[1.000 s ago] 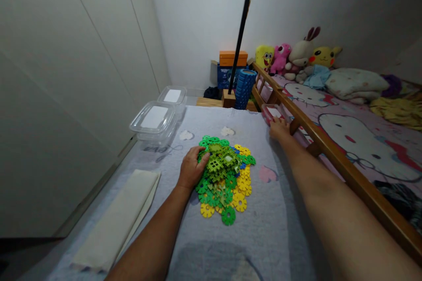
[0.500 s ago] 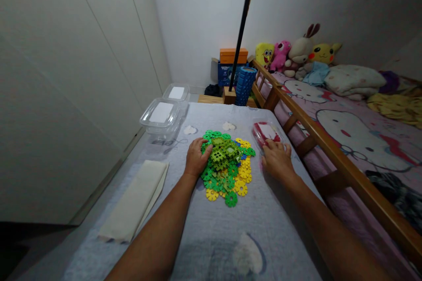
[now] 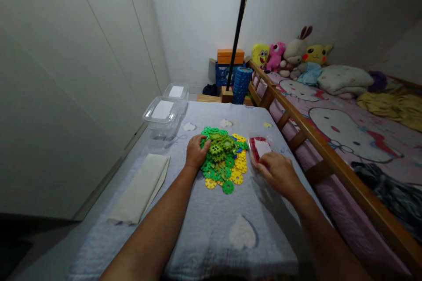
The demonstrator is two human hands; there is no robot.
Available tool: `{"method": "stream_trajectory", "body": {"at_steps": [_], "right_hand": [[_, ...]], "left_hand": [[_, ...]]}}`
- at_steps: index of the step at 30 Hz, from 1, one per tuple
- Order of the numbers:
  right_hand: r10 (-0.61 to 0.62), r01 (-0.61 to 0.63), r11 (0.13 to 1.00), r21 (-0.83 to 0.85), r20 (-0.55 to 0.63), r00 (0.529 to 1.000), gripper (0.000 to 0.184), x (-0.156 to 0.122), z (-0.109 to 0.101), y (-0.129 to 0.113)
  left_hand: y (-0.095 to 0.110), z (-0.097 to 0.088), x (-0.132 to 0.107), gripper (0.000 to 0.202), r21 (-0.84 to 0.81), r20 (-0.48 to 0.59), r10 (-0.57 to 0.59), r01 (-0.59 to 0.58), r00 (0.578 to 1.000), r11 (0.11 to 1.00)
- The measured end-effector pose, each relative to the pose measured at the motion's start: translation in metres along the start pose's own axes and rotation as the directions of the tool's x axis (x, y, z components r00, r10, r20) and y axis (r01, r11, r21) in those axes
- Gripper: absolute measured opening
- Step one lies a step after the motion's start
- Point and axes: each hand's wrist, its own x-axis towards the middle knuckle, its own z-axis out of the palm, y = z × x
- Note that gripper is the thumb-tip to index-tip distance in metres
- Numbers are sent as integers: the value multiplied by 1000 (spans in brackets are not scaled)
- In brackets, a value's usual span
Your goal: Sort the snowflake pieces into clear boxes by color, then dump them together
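My left hand (image 3: pixel 197 151) rests at the left side of a pile of interlocking plastic pieces (image 3: pixel 220 149), fingers open and curved against its edge. Olive-green square pieces sit on top, over green, yellow and a few blue snowflake discs. To the right of the pile, my right hand (image 3: pixel 278 172) is closed on the near end of a clear plastic box (image 3: pixel 257 144) with red pieces inside and a white label on its lid. That hand covers part of the box and label.
Two clear lidded boxes (image 3: pixel 162 112) with white labels stand at the back left. A folded cream cloth (image 3: pixel 141 191) lies on the left of the cloth-covered table (image 3: pixel 211 228). A bed with a wooden rail (image 3: pixel 296 127) runs along the right; a black pole (image 3: pixel 238 30) rises behind.
My right hand has shifted from the top of the red-filled box to its near end, and the box lies closer to the pile. My left hand stays at the pile. The view has moved slightly.
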Motion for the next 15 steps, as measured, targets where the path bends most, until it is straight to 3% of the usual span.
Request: {"method": "stream_trajectory", "body": {"at_steps": [4,6,10,13,15], "right_hand": [[186,-183,982,36,-127,974,34,45,6,38],[275,-272,962,37,-166,947,42,67,16,55],[446,-436,894,106,-114,888,42,95,33,78],[457,-447,868,218,2,889,31,103,40,88],[433,-417,857,302,17,901,28,103,43,92]], "left_hand": [[24,-9,-9,25,44,-132,33,-27,991,999],[48,-11,-19,27,21,-122,100,-98,988,995],[100,3,-49,27,-208,113,209,-182,971,961],[124,30,-72,38,-392,307,199,-67,931,917],[131,50,-85,54,-448,387,145,48,911,893]]}}
